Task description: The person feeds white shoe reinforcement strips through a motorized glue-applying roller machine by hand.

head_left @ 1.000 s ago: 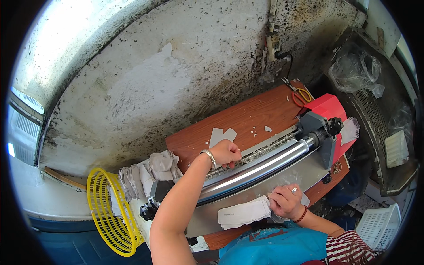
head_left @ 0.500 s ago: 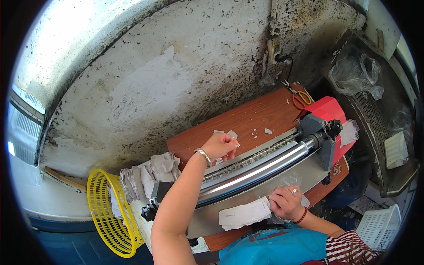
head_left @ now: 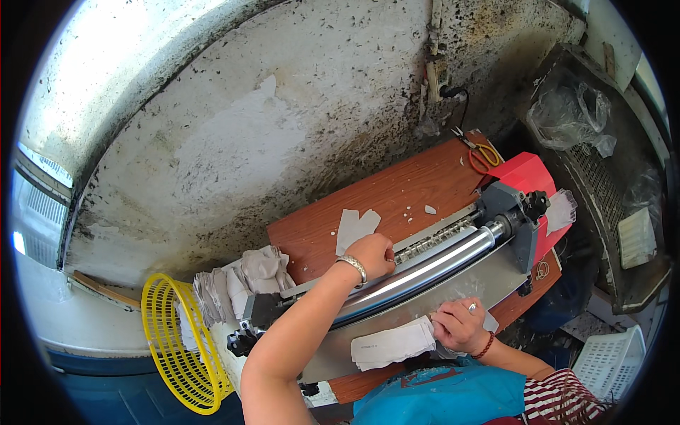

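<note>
My left hand [head_left: 373, 256], with a metal bangle on the wrist, is over the ridged roller [head_left: 439, 243] of a roller machine, just behind its smooth steel roller [head_left: 432, 268]. Its fingers are curled closed; what they hold, if anything, is hidden. My right hand [head_left: 460, 326], wearing a ring and a red bead bracelet, rests at the near edge of the machine's metal plate [head_left: 407, 309]. Its fingers are bent closed, with pale material partly showing below them. Left of it, touching the fingertips, lies a folded whitish cloth-like stack [head_left: 393, 343].
Whitish cut pieces [head_left: 354, 227] and crumbs lie on the brown board behind the machine. Pliers [head_left: 482, 152] lie at its far right corner. A pile of folded greyish pieces [head_left: 244, 280] and a yellow basket [head_left: 180, 347] stand left. The machine's red housing [head_left: 520, 173] is right.
My left hand has moved right and nearer, down toward the rollers, uncovering more of the whitish pieces behind it. The small white bit at its fingertips no longer shows. My right hand stays in place.
</note>
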`<state>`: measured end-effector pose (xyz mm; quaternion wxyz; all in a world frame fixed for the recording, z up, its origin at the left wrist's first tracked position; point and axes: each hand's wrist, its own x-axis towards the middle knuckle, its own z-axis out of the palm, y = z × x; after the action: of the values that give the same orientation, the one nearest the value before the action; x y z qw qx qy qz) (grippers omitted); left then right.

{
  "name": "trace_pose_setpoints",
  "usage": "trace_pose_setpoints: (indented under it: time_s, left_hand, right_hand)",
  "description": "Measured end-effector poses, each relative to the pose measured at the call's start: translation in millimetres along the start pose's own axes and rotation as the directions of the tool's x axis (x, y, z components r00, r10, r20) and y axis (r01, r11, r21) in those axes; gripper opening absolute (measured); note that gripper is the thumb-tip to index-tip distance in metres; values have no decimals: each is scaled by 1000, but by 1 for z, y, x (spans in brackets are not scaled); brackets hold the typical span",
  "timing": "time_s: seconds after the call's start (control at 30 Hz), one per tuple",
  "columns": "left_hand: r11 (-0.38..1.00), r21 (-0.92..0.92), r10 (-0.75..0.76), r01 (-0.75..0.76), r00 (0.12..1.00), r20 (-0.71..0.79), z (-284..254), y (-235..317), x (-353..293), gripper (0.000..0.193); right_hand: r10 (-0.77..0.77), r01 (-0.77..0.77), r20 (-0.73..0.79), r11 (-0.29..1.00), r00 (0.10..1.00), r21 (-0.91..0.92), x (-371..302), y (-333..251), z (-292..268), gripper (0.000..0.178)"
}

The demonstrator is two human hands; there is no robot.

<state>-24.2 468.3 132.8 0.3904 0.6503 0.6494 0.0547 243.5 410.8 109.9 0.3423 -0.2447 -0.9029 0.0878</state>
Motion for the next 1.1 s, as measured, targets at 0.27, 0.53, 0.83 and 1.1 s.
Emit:
trace_pose_setpoints:
  time_s: [0.27, 0.53, 0.83, 1.1]
  left_hand:
    - [996, 67, 65, -62, 997, -42, 6, 4, 0, 18]
    - [913, 399, 54, -80, 996, 76, -5, 32, 9, 15]
    - [951, 254, 104, -176, 956, 274, -12, 19, 21, 17]
    - [961, 198, 139, -195, 953, 268, -4, 12, 25, 13]
  right_hand:
    - [8, -8, 11, 1000, 1000, 1, 0, 0, 0, 18]
    - [6, -6, -6, 1000, 1000, -4, 0, 1, 2, 19]
    - [6, -6, -2, 1000, 1000, -1, -1, 0, 0, 19]
    - [6, -6, 0, 1000, 1000, -5, 0, 1, 1, 18]
